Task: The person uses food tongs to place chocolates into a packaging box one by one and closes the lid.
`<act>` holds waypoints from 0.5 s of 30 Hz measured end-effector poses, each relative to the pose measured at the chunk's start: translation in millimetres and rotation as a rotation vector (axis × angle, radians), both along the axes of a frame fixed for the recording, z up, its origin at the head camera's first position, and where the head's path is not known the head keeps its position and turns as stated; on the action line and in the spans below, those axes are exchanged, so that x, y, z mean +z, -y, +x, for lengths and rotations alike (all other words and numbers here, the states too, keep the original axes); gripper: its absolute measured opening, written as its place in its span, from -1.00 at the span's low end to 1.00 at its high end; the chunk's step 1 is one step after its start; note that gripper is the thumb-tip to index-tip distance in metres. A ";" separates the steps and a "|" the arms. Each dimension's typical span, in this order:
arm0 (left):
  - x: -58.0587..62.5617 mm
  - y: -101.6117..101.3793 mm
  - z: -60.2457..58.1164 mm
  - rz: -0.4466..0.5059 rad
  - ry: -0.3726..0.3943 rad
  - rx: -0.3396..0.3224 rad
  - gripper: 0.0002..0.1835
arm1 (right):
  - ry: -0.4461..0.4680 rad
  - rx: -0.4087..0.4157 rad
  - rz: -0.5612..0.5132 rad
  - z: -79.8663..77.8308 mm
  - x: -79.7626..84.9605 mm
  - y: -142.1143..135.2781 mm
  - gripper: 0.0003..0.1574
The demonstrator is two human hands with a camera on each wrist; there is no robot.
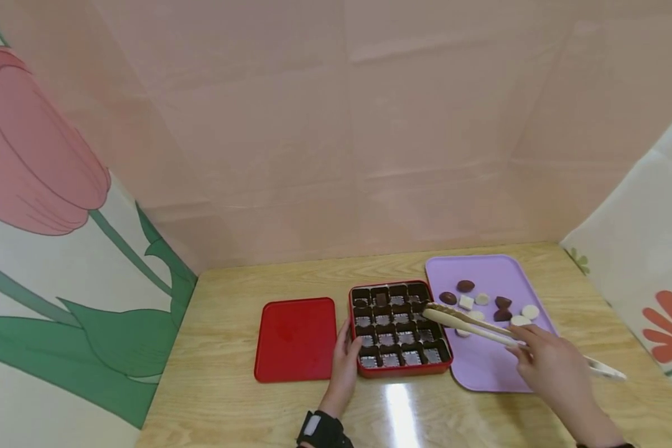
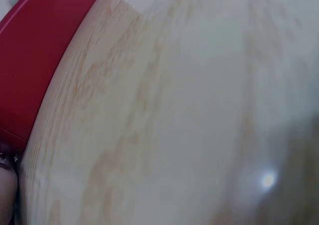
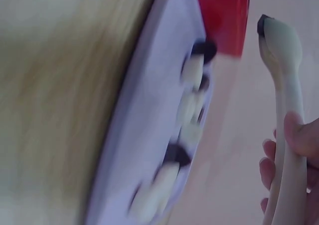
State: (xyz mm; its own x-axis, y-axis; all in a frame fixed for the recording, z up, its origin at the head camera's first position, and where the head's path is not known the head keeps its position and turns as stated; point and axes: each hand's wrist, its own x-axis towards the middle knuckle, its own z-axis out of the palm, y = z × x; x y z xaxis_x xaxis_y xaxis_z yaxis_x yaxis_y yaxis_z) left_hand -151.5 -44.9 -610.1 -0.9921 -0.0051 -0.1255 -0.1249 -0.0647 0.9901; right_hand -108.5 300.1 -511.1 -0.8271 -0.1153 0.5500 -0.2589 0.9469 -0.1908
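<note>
My left hand [image 1: 344, 367] holds the left side of a red box [image 1: 406, 372], thumb at the rim and fingers along the outer wall. The box's dark divided insert [image 1: 394, 323] has a dark square chocolate [image 1: 381, 299] in a back-row cell; other cells there are hard to make out. My right hand [image 1: 557, 367] grips pale tongs [image 1: 470, 323], their tips over the box's right side. A dark chocolate piece [image 3: 262, 25] is between the tips. To the right, dark chocolates [image 1: 465, 285] and white chocolates [image 1: 529, 312] lie on a purple tray [image 1: 481, 376].
A red lid [image 1: 297, 342] lies flat on the wooden table [image 1: 218, 348], left of the box. The tray's left edge meets the box's right side. A pink backdrop [image 1: 336, 155] rises behind the table, with flower-printed sheets [image 1: 78, 261] at both sides.
</note>
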 end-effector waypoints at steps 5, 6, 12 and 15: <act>-2.2 -0.3 -1.1 0.014 -0.004 -0.011 -0.34 | -0.043 0.027 0.007 -29.6 -3.5 30.5 -0.57; -2.6 -0.3 -1.4 0.013 -0.004 -0.014 -0.34 | -0.052 0.029 0.008 -35.0 -4.1 34.8 -0.57; -2.0 -0.2 -0.8 -0.003 -0.008 -0.015 -0.32 | -0.050 0.036 0.022 -58.5 -8.1 51.1 -0.56; -1.4 0.0 -0.5 -0.006 -0.005 -0.011 -0.33 | -0.027 0.034 0.032 -64.5 -11.3 55.0 -0.54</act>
State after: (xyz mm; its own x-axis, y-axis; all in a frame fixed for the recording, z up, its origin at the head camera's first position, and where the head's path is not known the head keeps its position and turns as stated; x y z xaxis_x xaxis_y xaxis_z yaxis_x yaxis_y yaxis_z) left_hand -152.0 -44.9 -611.5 -0.9926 0.0054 -0.1210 -0.1211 -0.0578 0.9909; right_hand -173.0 245.1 -522.5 -0.8075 -0.1612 0.5673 -0.2959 0.9428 -0.1533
